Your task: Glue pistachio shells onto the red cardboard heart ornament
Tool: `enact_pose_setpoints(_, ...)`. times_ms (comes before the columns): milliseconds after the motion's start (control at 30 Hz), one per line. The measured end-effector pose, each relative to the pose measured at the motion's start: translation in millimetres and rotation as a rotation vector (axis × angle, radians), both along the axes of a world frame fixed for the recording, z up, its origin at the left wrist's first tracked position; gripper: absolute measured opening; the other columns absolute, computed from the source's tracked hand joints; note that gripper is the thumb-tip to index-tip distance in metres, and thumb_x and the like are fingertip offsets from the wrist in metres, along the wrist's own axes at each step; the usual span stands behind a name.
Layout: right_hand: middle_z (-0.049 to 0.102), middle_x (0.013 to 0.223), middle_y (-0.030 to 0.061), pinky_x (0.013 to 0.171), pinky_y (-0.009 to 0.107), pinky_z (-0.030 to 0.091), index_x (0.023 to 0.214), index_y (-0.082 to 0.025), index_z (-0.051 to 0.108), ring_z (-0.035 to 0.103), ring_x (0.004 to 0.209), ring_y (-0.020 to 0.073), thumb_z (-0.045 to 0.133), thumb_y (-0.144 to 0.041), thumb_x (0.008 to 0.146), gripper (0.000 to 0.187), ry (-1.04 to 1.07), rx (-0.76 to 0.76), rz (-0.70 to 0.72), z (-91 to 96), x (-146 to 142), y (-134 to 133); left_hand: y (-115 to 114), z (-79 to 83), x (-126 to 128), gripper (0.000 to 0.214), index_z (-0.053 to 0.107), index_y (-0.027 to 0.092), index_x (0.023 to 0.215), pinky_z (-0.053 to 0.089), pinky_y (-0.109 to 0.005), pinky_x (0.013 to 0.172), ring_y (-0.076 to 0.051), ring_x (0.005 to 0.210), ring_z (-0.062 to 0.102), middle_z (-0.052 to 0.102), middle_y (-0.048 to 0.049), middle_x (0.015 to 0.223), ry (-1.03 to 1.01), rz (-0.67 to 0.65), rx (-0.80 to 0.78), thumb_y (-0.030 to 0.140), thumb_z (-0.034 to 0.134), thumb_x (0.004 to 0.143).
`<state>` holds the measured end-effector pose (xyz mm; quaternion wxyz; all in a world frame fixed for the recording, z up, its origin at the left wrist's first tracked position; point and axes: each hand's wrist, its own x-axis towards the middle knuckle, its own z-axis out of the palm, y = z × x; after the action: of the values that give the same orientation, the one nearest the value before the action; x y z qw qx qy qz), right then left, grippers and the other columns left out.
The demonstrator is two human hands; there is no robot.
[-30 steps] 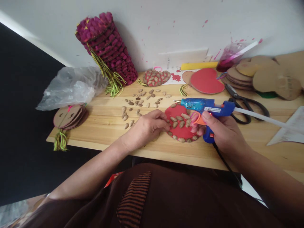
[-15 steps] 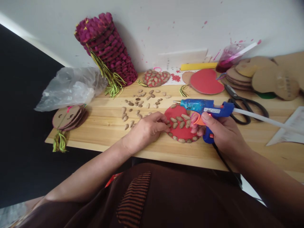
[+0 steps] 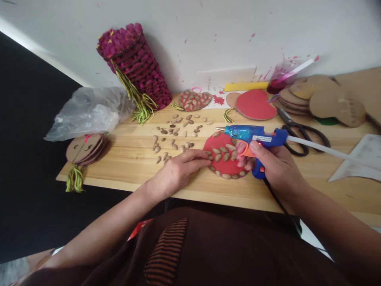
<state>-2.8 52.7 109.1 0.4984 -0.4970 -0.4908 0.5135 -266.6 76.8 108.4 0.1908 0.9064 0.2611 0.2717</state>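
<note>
A red heart-shaped card (image 3: 220, 162) lies on the table with peanuts (image 3: 226, 157) along its lower edge and in rows across its middle. My left hand (image 3: 181, 171) rests at the card's left edge, fingers stretched out, their tips beside a peanut there. In my right hand (image 3: 278, 163) is a blue hot glue gun (image 3: 245, 132) with an orange trigger. Its metal nozzle points left above the card's upper part, and a white glue stick (image 3: 321, 147) sticks out behind. Loose peanuts (image 3: 175, 131) are scattered left of the card.
Black scissors (image 3: 300, 133) lie behind the glue gun. Along the wall are a purple tasselled stack (image 3: 145, 75), a peanut-covered heart (image 3: 195, 100), a plain red heart (image 3: 256, 104), cardboard shapes (image 3: 336, 99) and a cup of pink liquid (image 3: 282, 77). A plastic bag (image 3: 89, 109) lies left.
My left fingers have straightened from a pinch around a peanut at the card's left edge. The glue gun stays over the card; the view has shifted slightly.
</note>
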Motion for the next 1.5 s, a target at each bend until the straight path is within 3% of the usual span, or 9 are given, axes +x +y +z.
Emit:
enact_pose_setpoints(100,0.068,0.073,0.0012,0.053,0.023,0.048,0.081,-0.020,0.070,0.063,0.061,0.0120,0.062,-0.046,0.093,0.030,0.002,-0.001,0.004,0.3,0.7,-0.7,-7.6,-4.9,-6.0,0.048,0.052,0.022,0.142,0.050,-0.035,0.109,-0.017,0.130,0.055,0.056,-0.0116,0.140,0.109,-0.011,-0.018,0.006,0.047,0.097)
enact_pose_setpoints(233,0.068,0.072,0.0017,0.052,0.025,0.047,0.079,-0.020,0.070,0.062,0.059,0.0129,0.063,-0.048,0.091,0.031,-0.008,-0.001,-0.005,2.4,0.3,-0.8,-10.6,-7.5,-9.8,0.052,0.043,0.023,0.149,0.046,-0.040,0.114,-0.021,0.136,0.050,0.051,-0.0127,0.147,0.186,-0.007,0.003,0.009,0.047,0.099)
enact_pose_setpoints(600,0.071,0.070,0.0012,0.051,0.024,0.048,0.079,-0.023,0.072,0.062,0.056,0.0116,0.064,-0.048,0.091,0.029,-0.020,-0.028,-0.009,0.2,3.0,-1.7,-13.8,5.9,-2.1,0.038,0.049,0.009,0.139,0.053,-0.037,0.108,-0.023,0.129,0.057,0.053,-0.0210,0.143,0.259,-0.043,0.196,0.013,0.040,0.103)
enact_pose_setpoints(933,0.071,0.066,0.0034,0.052,0.027,0.048,0.075,-0.025,0.074,0.060,0.053,0.0147,0.067,-0.052,0.086,0.030,-0.045,-0.063,-0.080,4.2,-2.2,-3.3,-11.0,2.3,2.3,0.036,0.049,0.008,0.138,0.054,-0.035,0.105,-0.022,0.125,0.060,0.053,-0.0180,0.146,0.260,-0.026,0.254,0.016,0.040,0.104)
enact_pose_setpoints(1167,0.071,0.066,0.0015,0.052,0.021,0.048,0.078,-0.023,0.072,0.060,0.054,0.0115,0.066,-0.051,0.088,0.031,-0.039,-0.087,-0.072,0.8,1.5,-3.9,-11.2,-0.5,2.7,0.037,0.046,0.011,0.140,0.049,-0.035,0.112,-0.022,0.132,0.055,0.046,-0.0168,0.152,0.279,-0.017,0.188,0.018,0.037,0.105)
enact_pose_setpoints(1500,0.071,0.068,0.0036,0.049,0.021,0.050,0.080,-0.022,0.075,0.061,0.052,0.0124,0.069,-0.051,0.084,0.030,0.024,-0.124,-0.115,-3.5,4.5,-0.7,-11.8,-0.5,5.6,0.037,0.049,0.010,0.138,0.052,-0.034,0.109,-0.023,0.127,0.059,0.050,-0.0167,0.149,0.203,-0.008,0.171,0.018,0.036,0.105)
